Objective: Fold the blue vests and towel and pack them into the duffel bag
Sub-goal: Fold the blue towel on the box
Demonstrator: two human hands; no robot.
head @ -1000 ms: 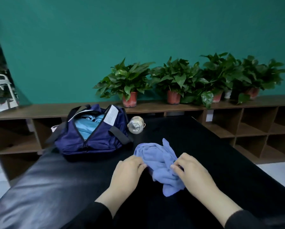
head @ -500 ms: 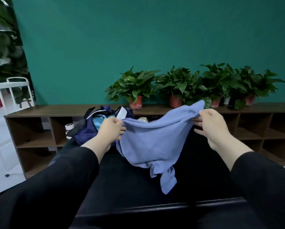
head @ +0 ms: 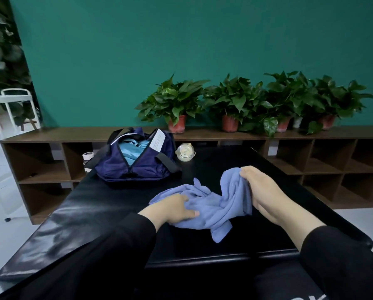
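A crumpled periwinkle-blue towel (head: 213, 210) lies bunched on the black table (head: 99, 213) in front of me. My left hand (head: 172, 210) rests on its left part, fingers bent into the cloth. My right hand (head: 259, 187) grips the towel's right edge and holds that part raised above the table. Behind them at the table's far left stands the navy duffel bag (head: 138, 167), unzipped, with light-blue fabric (head: 131, 151) showing inside and a white tag on its rim.
A round clear jar (head: 185, 152) lies beside the bag on its right. A low brown shelf unit (head: 311, 152) runs along the teal wall, carrying several potted plants (head: 174, 105). A white chair frame (head: 10, 105) stands far left.
The towel, spread in the air between both hands half a second ago, has come down onto the table and is bunched again. Both hands dropped with it.
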